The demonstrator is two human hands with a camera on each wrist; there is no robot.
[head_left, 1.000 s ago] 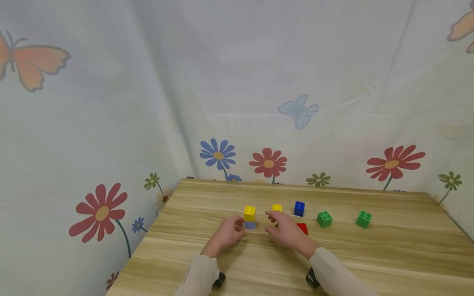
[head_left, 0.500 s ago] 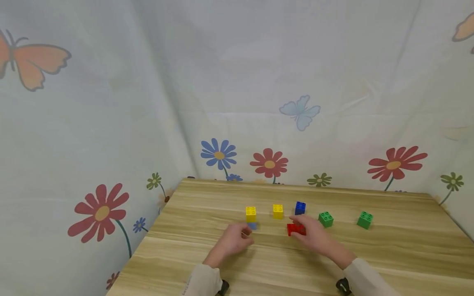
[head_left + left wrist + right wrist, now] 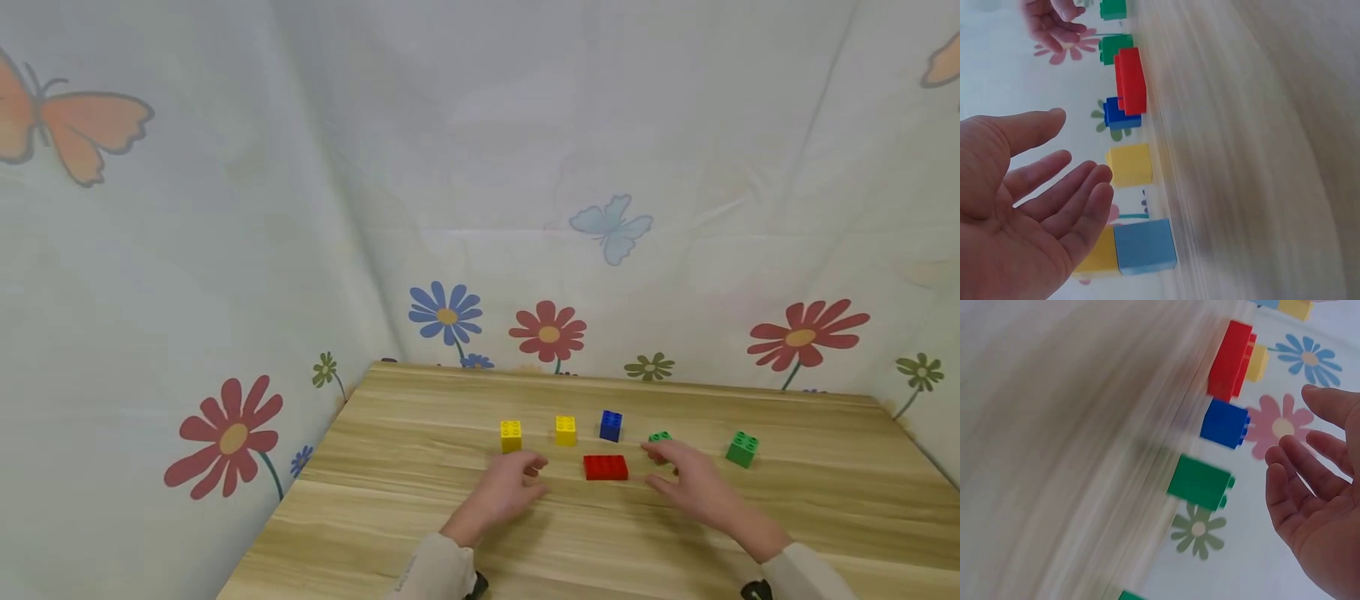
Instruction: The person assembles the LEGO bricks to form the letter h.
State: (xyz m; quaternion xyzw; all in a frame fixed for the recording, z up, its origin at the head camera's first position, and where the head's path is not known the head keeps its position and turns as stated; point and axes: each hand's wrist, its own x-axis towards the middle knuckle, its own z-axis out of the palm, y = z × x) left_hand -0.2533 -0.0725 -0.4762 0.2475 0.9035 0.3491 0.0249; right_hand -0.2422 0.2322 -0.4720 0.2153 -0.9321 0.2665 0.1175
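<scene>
In the head view my left hand (image 3: 506, 490) hovers with loosely bent fingers in front of a yellow brick (image 3: 511, 436), holding nothing. That brick sits on a light blue brick (image 3: 1145, 246), which the hand hides in the head view. My right hand (image 3: 697, 483), also holding nothing, hovers in front of a green brick (image 3: 660, 436) and partly covers it. Between the hands lies a flat red brick (image 3: 606, 467), longer than the others. Behind it stand a second yellow brick (image 3: 566, 431) and a dark blue brick (image 3: 611, 426).
Another green brick (image 3: 742, 448) stands to the right of my right hand. The bricks are on a wooden table (image 3: 375, 492). A pale curtain (image 3: 480, 167) printed with flowers and butterflies hangs behind the table and along its left side.
My right hand has moved right, from near the left yellow brick past the red brick to the green one, uncovering the red brick. My left hand has shifted slightly right. The bricks have stayed put.
</scene>
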